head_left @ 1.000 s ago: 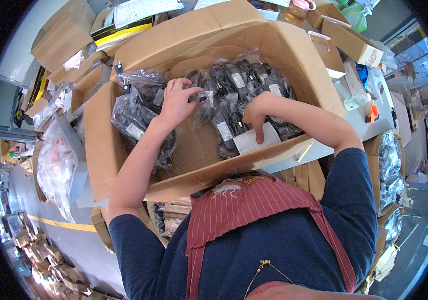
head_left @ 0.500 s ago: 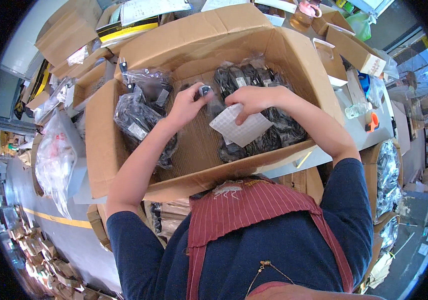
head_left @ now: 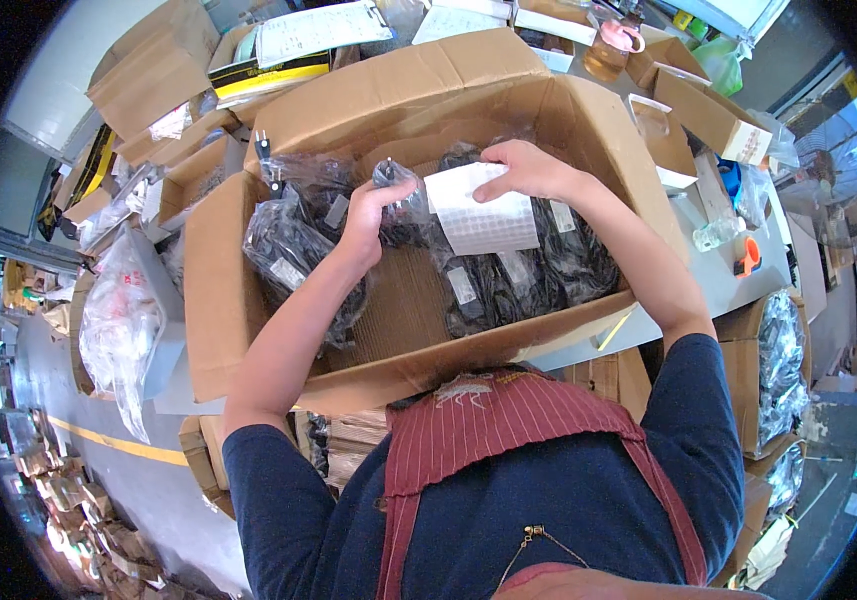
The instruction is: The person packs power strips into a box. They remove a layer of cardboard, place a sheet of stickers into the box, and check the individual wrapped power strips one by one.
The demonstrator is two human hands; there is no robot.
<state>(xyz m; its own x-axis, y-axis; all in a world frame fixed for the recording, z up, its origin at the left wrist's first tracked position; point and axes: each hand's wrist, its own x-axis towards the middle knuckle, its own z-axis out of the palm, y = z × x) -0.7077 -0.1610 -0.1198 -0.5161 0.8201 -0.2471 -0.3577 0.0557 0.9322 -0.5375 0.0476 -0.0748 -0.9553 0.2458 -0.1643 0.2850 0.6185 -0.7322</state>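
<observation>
grey worktop (head_left: pixel 578 352) carries an open carton (head_left: pixel 398 85), over which the right hand (head_left: pixel 528 172) has raised the white dotted sheet (head_left: pixel 478 215) in a pinching grip, just beside the bagged cable bundle (head_left: pixel 391 173) that the left hand (head_left: pixel 366 215) clasps, so the two now sit side by side.

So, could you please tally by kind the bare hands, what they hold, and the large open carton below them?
Bare hands, left hand and right hand: 2
White sheet, in the right hand: 1
Bagged bundle, in the left hand: 1
Large open carton: 1
Total: 5
</observation>
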